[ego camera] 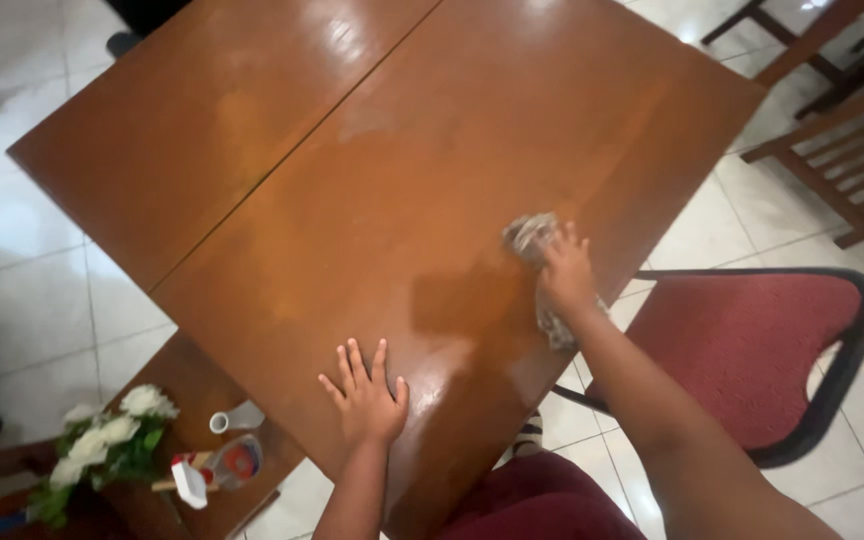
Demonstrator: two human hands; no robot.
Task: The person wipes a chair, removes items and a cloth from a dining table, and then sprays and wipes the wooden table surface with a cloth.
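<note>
A glossy brown wooden table (382, 180) fills most of the head view, with a seam running across its top. My right hand (565, 275) presses a crumpled grey cloth (530, 235) onto the tabletop near its right edge; part of the cloth also shows beneath my wrist. My left hand (366, 392) lies flat with fingers spread on the near corner of the table, holding nothing.
A red-cushioned chair (752, 350) with a black frame stands at the right of the table. Wooden chairs (832, 120) stand at the far right. A lower wooden surface at bottom left carries white flowers (112, 435), a small white cup (235, 418) and a spray bottle (217, 470). White floor tiles (32, 290) surround everything.
</note>
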